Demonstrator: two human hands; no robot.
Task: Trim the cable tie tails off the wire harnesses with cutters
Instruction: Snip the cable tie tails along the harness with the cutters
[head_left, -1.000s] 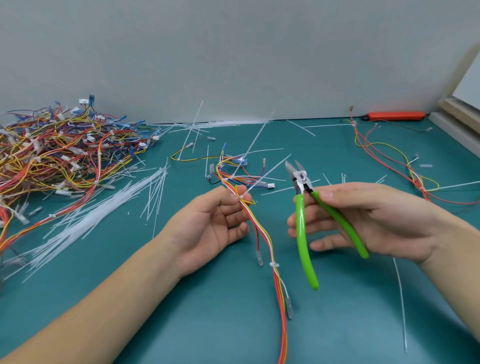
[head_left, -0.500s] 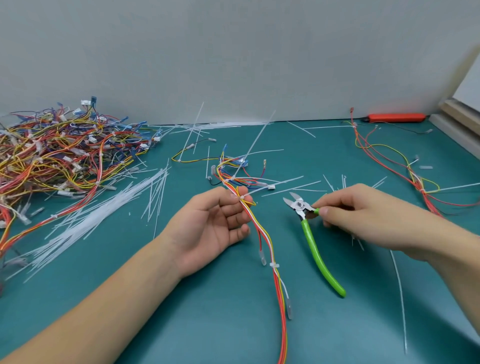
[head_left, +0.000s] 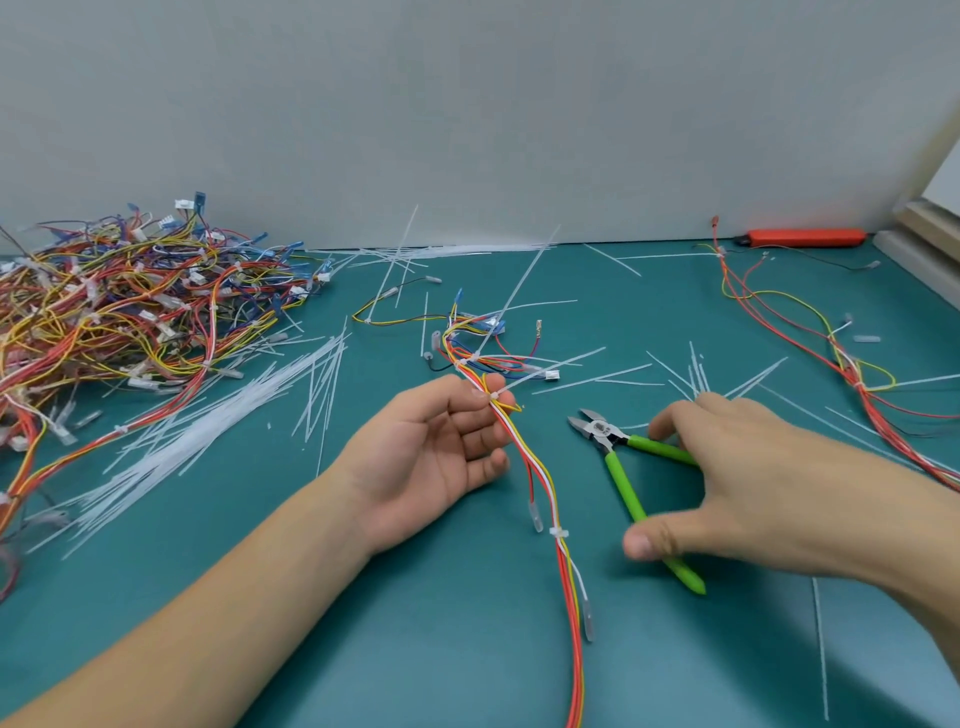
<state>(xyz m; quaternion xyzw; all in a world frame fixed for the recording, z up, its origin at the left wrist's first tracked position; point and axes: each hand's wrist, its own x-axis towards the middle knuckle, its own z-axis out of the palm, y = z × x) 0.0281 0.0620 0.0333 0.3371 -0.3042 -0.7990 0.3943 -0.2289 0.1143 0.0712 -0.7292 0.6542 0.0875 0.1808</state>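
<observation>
Left hand (head_left: 436, 457): palm up at the tabletop's (head_left: 415, 649) middle, a harness (head_left: 540, 483) pinched between thumb and curled fingers, an untrimmed tie tail (head_left: 550, 371) jutting right. Right hand (head_left: 748, 483): spread wide above the cutters (head_left: 623, 467), which lie flat, handles apart; contact cannot be told. Harness pile (head_left: 130, 312): left back corner. Bare surface is seen toward the near edge.

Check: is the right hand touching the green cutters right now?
Cannot tell. In the head view the right hand spreads open over the green cutters; motion blur hides any contact.
</observation>
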